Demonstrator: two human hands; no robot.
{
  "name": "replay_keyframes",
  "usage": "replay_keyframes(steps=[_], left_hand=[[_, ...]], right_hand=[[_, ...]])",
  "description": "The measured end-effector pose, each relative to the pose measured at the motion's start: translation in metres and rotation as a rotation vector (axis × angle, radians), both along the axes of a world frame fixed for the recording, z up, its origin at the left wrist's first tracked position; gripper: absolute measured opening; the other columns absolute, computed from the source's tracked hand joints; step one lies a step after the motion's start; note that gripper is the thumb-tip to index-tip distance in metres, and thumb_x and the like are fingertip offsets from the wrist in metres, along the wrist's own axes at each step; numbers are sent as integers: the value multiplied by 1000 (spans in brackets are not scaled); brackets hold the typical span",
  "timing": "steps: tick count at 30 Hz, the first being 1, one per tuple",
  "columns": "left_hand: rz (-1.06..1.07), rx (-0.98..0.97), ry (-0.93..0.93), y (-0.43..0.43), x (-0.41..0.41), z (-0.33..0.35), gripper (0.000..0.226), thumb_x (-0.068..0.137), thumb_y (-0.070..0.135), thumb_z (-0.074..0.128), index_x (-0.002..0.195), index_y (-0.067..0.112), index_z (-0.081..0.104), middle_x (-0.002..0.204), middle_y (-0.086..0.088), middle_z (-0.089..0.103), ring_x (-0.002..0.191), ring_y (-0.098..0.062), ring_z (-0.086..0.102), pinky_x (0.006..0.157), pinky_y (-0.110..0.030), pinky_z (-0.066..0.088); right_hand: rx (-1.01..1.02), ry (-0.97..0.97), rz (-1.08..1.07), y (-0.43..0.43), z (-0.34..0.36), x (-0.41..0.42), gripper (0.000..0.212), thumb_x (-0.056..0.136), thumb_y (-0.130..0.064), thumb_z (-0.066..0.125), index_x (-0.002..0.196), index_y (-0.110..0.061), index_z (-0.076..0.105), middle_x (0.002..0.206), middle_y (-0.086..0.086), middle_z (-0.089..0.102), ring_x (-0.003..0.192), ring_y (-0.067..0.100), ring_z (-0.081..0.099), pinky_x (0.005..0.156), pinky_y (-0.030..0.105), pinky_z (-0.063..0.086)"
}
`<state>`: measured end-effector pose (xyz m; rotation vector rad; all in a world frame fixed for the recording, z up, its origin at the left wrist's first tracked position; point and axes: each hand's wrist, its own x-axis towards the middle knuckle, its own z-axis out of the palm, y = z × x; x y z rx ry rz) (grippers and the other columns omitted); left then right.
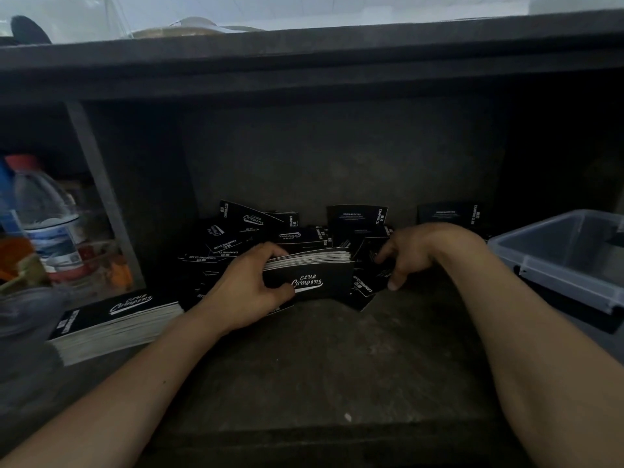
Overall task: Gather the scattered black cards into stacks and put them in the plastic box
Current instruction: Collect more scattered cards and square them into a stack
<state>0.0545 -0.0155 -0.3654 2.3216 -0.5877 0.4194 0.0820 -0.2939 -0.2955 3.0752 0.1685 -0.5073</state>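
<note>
Bare forearms reach in from the bottom edge over a dark, matte, scuffed shelf floor (320,366). The left hand (246,292) grips a thick stack of black cards (310,275) stood on its long edge, thumb on the front face, fingers curled over the top. The card edges show as fine white lines, and the front carries "Club Camping" in white script. The right hand (413,251) hangs over the loose black cards (236,231) with fingers bent down among them; whether they pinch 1 cannot be told. These rectangular cards lie heaped by the back wall, and 2 of them lean upright against it. A second stack (114,319) lies flat at left. A translucent grey plastic box (557,251) with a clip latch stands at right. A clear plastic bottle (44,211) with a red cap stands beyond the left divider.
</note>
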Motion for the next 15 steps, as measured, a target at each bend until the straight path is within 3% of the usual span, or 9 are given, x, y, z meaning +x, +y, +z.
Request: replay_keyframes(steps=[2,5,8,11,15], left_hand=[[24,-7,11,0,1,0,39,72,33,74,108,29,58,100,11,70,85,-1,67,79,-31,57],[9,-9,5,0,0,1,38,78,20,76,107,31,55,100,10,69,76,2,65,69,-20,50],[-68,-6,-2,0,-5,3,46,71,35,69,116,37,58,111,11,65,97,-3,65,84,-30,53],[-73,-7,-21,1,-5,2,50,68,42,65,117,37,62,112,10,61,102,-5,63,92,-35,53],[-43,12,-34,0,-4,1,43,71,34,68,113,33,59,112,12,58,102,-1,60,93,-30,51]], right_hand=[[-63,-42,-11,-4,-2,5,66,82,-47,70,142,-28,47,150,0,40,133,24,41,106,37,39],[-8,-119,-26,-3,-13,14,63,83,-57,64,129,-14,59,133,5,55,113,24,54,94,32,45],[75,-232,-15,0,-19,22,48,91,-49,57,119,-10,63,119,9,62,102,25,58,86,29,46],[193,-376,-48,-3,-13,24,25,98,-34,53,101,-14,67,105,10,64,93,24,59,80,28,46],[259,-846,-66,0,-5,17,23,96,-31,52,103,-22,72,103,10,68,94,31,62,71,30,41]])
